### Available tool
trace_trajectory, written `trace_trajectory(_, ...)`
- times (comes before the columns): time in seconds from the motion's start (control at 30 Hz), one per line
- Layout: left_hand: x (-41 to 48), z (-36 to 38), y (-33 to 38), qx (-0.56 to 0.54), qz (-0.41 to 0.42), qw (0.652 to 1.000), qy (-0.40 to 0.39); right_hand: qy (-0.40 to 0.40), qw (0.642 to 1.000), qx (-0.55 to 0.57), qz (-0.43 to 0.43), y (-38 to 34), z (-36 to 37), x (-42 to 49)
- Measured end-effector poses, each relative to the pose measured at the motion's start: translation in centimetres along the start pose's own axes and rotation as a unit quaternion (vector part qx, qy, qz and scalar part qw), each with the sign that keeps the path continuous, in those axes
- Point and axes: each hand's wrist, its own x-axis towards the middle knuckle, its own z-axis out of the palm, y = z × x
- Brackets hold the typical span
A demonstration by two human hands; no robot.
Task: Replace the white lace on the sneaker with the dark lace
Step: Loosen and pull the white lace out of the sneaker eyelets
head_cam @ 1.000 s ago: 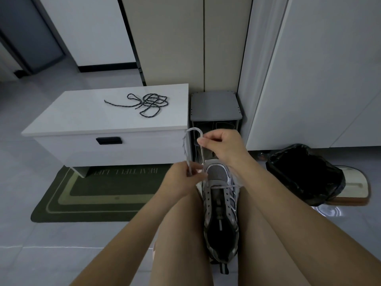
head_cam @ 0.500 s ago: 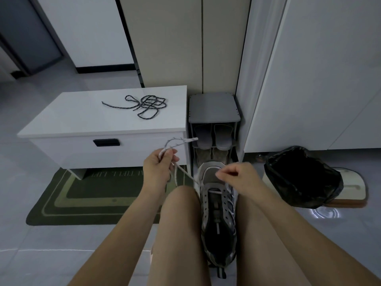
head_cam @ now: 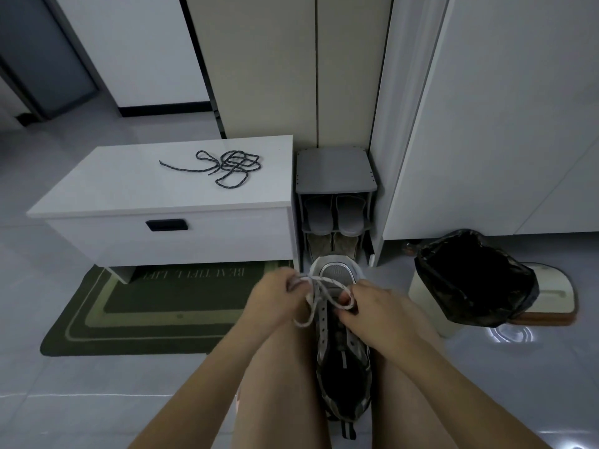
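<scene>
1. White lace first: it crosses the toe end of the grey sneaker, which sits clamped between the person's bare legs, toe pointing away from the body.
2. The left hand pinches one strand just left of the toe, fingers curled onto it. The right hand has its fingers curled round the loop on the other side of the eyelets.
3. I read this as the removal step, and late in it. The eyelets nearer the tongue look bare, and the lace seems threaded only through the rows by the toe. I can't tell exactly how many.
4. Next I'd want short, even pulls to draw the ends out of those last holes while the legs keep the shoe from twisting. A tip could snag on an eyelet.
5. The dark lace waits in a loose tangle on the white counter, well apart, ahead and to the left. It's untouched, and I expect it'll need straightening before threading.
6. Room now: the grey shoe rack stands just beyond the toe, so pulling forward is cramped. The black-bagged bin stands off to the right. Leftward, over the green mat, looks the freest way to sweep the lace out, keeping below the counter's front edge.
</scene>
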Motion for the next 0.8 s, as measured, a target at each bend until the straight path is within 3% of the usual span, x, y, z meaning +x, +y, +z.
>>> trace_trajectory(0.27,-0.5,2.0,-0.2,0.073,0.029,0.997,-0.022,-0.001,1.000,-0.014,0.004,-0.5,-0.5,-0.4)
trace_trajectory(0.4,-0.1,1.4,-0.1,0.032,0.015,0.999,-0.012,-0.006,1.000,0.023,0.010,-0.4,-0.5,-0.3)
trace_trajectory(0.47,-0.2,1.7,0.2,-0.041,-0.032,0.998,-0.031,-0.015,0.999,0.038,0.017,-0.2,-0.4,-0.3)
trace_trajectory(0.57,-0.3,2.5,0.4,-0.204,-0.142,0.967,-0.063,-0.032,0.996,0.078,0.023,0.2,-0.2,-0.2)
trace_trajectory(0.7,0.0,3.2,0.4,-0.299,-0.223,0.926,-0.064,-0.033,0.993,0.109,0.027,0.3,0.0,-0.1)
trace_trajectory(0.8,0.6,3.3,0.1,-0.426,-0.291,0.856,-0.042,-0.028,0.993,0.110,0.034,0.4,0.0,-0.1)
